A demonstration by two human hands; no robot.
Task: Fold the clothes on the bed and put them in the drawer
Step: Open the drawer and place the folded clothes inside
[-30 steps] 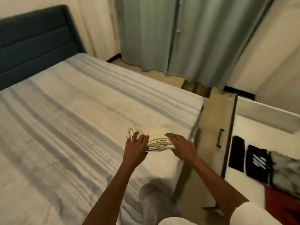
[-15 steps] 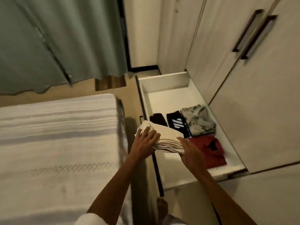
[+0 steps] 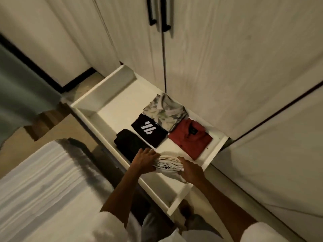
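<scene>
Lifted off the bed a second ago, the folded cream garment (image 3: 168, 163), gripped at each end by left hand (image 3: 146, 160) and right hand (image 3: 190, 171), now hangs over the open drawer (image 3: 122, 75), ready to set down.

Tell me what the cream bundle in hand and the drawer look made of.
Cream bundle: soft woven cloth, likely cotton, matte; its folded layers sag and crease. Drawer: rigid board with a smooth white, faintly glossy finish, probably laminate; flat walls, crisp edges.

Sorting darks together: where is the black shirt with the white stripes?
In the open drawer, the striped black shirt lies mid-row, between the plain black garment and the patterned shirt, left of the red shirt.
</scene>
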